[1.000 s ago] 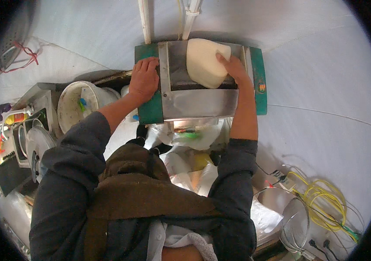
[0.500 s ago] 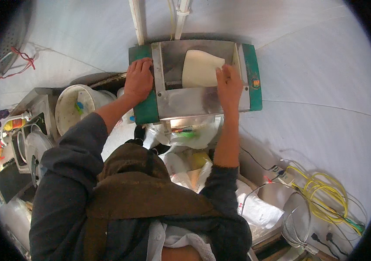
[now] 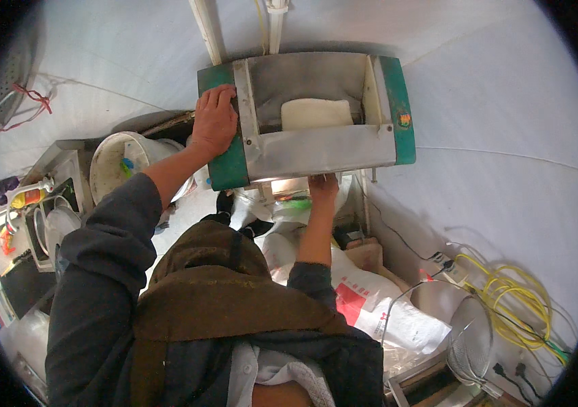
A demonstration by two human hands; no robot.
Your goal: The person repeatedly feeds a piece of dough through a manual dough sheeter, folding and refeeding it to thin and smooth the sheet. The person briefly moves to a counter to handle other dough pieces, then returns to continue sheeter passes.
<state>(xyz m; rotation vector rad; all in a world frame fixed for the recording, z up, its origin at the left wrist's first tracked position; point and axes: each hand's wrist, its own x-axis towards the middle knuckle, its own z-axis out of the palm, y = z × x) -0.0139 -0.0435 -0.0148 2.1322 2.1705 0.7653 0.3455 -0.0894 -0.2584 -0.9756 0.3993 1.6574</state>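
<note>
A dough sheeter [image 3: 319,154] with green ends and a metal body stands against the wall in front of me. In its metal hopper sits a pale slab of dough [image 3: 317,114], its lower part hidden behind the front panel. My left hand [image 3: 215,122] rests on the machine's left green end, fingers lying along its top and holding nothing. Under the front panel's lower edge, my right hand [image 3: 323,186] reaches beneath the machine. The panel hides its fingertips, so what they touch does not show.
A dirty white bucket [image 3: 118,166] stands left of the machine. White plastic sacks [image 3: 370,298] lie below my right arm. To the lower right are a wire strainer [image 3: 471,332], a coiled yellow cable [image 3: 513,292] and a power strip [image 3: 448,266]. A metal sink unit [image 3: 68,173] is at the left.
The dough has sunk lower into the hopper. My right hand has let go of the dough's edge and moved down below the front panel. The left hand stays on the green end.
</note>
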